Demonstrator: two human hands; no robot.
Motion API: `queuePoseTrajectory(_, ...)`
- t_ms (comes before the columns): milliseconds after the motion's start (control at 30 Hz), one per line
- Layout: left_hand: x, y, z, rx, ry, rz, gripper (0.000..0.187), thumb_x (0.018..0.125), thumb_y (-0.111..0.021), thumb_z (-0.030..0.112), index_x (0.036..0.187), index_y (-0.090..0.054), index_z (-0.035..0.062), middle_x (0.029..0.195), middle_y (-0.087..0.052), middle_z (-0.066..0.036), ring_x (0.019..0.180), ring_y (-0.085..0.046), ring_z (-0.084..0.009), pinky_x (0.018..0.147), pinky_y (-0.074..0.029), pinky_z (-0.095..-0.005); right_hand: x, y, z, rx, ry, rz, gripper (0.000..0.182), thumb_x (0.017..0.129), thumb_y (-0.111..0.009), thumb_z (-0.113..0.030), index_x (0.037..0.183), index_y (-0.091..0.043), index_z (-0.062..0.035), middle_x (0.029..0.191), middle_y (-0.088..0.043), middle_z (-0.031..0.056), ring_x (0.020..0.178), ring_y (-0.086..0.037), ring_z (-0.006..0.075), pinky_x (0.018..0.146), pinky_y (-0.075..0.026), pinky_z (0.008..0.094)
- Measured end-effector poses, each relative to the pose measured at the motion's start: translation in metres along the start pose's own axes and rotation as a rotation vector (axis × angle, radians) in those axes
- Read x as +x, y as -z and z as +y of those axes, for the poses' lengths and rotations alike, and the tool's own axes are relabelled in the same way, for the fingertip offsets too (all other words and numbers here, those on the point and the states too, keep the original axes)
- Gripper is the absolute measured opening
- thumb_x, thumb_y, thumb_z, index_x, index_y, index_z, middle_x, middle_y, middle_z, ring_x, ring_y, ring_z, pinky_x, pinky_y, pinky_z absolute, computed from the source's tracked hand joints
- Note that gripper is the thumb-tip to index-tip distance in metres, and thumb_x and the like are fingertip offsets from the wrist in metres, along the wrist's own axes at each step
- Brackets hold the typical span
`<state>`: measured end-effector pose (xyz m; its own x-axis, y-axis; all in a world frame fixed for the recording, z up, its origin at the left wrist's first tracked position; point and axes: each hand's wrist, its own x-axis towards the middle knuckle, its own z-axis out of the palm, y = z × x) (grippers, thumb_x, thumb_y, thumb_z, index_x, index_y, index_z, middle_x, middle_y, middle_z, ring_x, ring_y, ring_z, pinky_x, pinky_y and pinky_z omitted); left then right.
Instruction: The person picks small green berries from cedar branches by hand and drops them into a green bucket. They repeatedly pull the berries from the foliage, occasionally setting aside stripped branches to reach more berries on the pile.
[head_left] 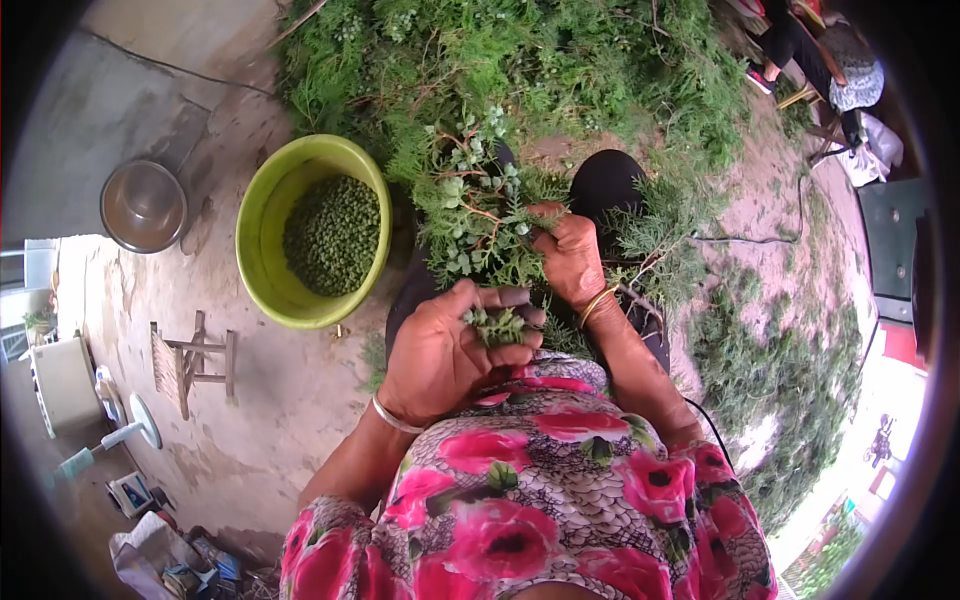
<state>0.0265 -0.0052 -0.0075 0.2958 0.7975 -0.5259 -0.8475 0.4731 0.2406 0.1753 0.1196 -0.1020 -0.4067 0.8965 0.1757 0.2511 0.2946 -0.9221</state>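
Note:
My left hand (430, 350) is turned palm up with its fingers curled, cradling a small clump of green cones (497, 326). My right hand (572, 262) is closed in a pinch on a leafy evergreen branch (480, 205), which carries pale green cones and lies over my lap. The branch's stem shows behind my right wrist. To the left of my knees, a yellow-green tub (262, 230) holds a heap of small round green cones (335, 235).
A large pile of cut evergreen branches (540, 60) lies ahead, with more greenery (780, 370) at right. A metal basin (144, 207), a small wooden stool (190, 362) and a fan (140, 425) stand left. Another person (800, 55) sits at the upper right.

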Motion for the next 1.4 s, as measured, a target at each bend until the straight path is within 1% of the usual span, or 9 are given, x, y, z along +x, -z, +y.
queuePoseTrajectory(67, 0.004, 0.006, 0.002, -0.148, -0.051, -0.105, 0.069, 0.096, -0.042, 0.046, 0.124, -0.039, -0.0179, 0.118, -0.050, -0.036, 0.107, -0.055, -0.0471, 0.091, -0.049, -0.0519, 0.000, 0.002, 0.000, 0.016, -0.053, -0.044, 0.034, 0.072, -0.057, 0.011, 0.104, -0.064, 0.0001, 0.101, -0.065, 0.0152, 0.094, -0.063, 0.0233, 0.084, -0.049, 0.0298)
queuePoseTrajectory(300, 0.003, -0.001, 0.008, -0.169, -0.214, -0.080, 0.071, 0.096, -0.042, 0.048, 0.123, -0.041, -0.0178, 0.120, -0.050, -0.035, 0.116, -0.048, -0.0486, 0.102, -0.037, -0.0567, 0.008, 0.011, -0.060, -0.112, 0.126, 0.035, 0.039, 0.072, -0.056, 0.006, 0.108, -0.065, -0.0044, 0.117, -0.062, 0.0184, 0.111, -0.058, 0.0353, 0.097, -0.044, 0.0395)
queuePoseTrajectory(467, 0.001, -0.003, 0.011, -0.182, -0.336, -0.067, 0.054, 0.099, -0.040, 0.042, 0.119, -0.048, -0.0081, 0.117, -0.055, -0.021, 0.109, -0.055, -0.0319, 0.100, -0.042, -0.0482, -0.001, 0.025, -0.096, -0.177, 0.328, -0.166, 0.028, 0.068, -0.075, -0.011, 0.095, -0.069, -0.0102, 0.123, -0.060, 0.0121, 0.126, -0.043, 0.0413, 0.103, -0.038, 0.0471)
queuePoseTrajectory(633, 0.002, 0.005, 0.007, -0.171, -0.305, -0.126, 0.052, 0.100, -0.038, 0.039, 0.122, -0.045, -0.0082, 0.111, -0.057, -0.018, 0.104, -0.056, -0.0268, 0.095, -0.046, -0.0439, -0.008, 0.011, -0.100, -0.225, 0.414, -0.268, 0.014, 0.069, -0.072, -0.008, 0.082, -0.067, -0.0071, 0.122, -0.061, 0.0101, 0.126, -0.043, 0.0406, 0.103, -0.036, 0.0509)
queuePoseTrajectory(733, 0.000, -0.005, 0.005, -0.132, -0.329, -0.073, 0.046, 0.100, -0.040, 0.036, 0.117, -0.048, -0.0058, 0.108, -0.057, -0.016, 0.102, -0.057, -0.0245, 0.090, -0.048, -0.0424, -0.009, 0.008, -0.098, -0.175, 0.424, -0.230, 0.014, 0.069, -0.070, -0.004, 0.083, -0.067, -0.0052, 0.119, -0.062, 0.0144, 0.121, -0.048, 0.0403, 0.103, -0.036, 0.0495)
queuePoseTrajectory(933, 0.001, 0.007, 0.003, 0.051, -0.320, -0.051, 0.027, 0.099, -0.047, 0.025, 0.107, -0.055, 0.0004, 0.099, -0.060, -0.010, 0.087, -0.061, -0.0199, 0.073, -0.055, -0.0361, -0.017, 0.009, -0.102, 0.601, -0.214, -0.259, 0.009, 0.077, -0.063, 0.007, 0.084, -0.064, 0.0017, 0.115, -0.064, 0.0170, 0.103, -0.060, 0.0165, 0.084, -0.051, 0.0292)
queuePoseTrajectory(1033, 0.002, 0.006, 0.002, 0.088, -0.303, -0.064, 0.025, 0.098, -0.048, 0.021, 0.108, -0.054, -0.0004, 0.095, -0.061, -0.010, 0.078, -0.063, -0.0204, 0.064, -0.056, -0.0344, -0.020, 0.010, -0.108, 0.705, -0.405, -0.240, 0.010, 0.077, -0.061, 0.009, 0.084, -0.064, 0.0025, 0.112, -0.065, 0.0168, 0.096, -0.062, 0.0146, 0.076, -0.053, 0.0282)
queuePoseTrajectory(1333, 0.002, -0.004, -0.003, 0.117, -0.333, 0.085, 0.015, 0.094, -0.054, 0.013, 0.099, -0.056, -0.0009, 0.083, -0.062, -0.009, 0.064, -0.062, -0.0167, 0.053, -0.054, -0.0271, -0.024, -0.011, -0.100, -0.058, 0.346, 0.098, 0.009, 0.079, -0.057, 0.008, 0.085, -0.060, 0.0031, 0.087, -0.066, 0.0096, 0.059, -0.062, 0.0132, 0.053, -0.050, 0.0234)
queuePoseTrajectory(1400, 0.003, -0.003, -0.005, 0.064, -0.348, 0.088, 0.015, 0.094, -0.053, 0.012, 0.098, -0.056, -0.0015, 0.085, -0.063, -0.010, 0.065, -0.062, -0.0172, 0.054, -0.055, -0.0276, -0.024, -0.004, -0.113, 0.095, 0.065, 0.011, 0.007, 0.080, -0.057, 0.007, 0.085, -0.060, 0.0030, 0.084, -0.065, 0.0083, 0.060, -0.061, 0.0125, 0.054, -0.049, 0.0235)
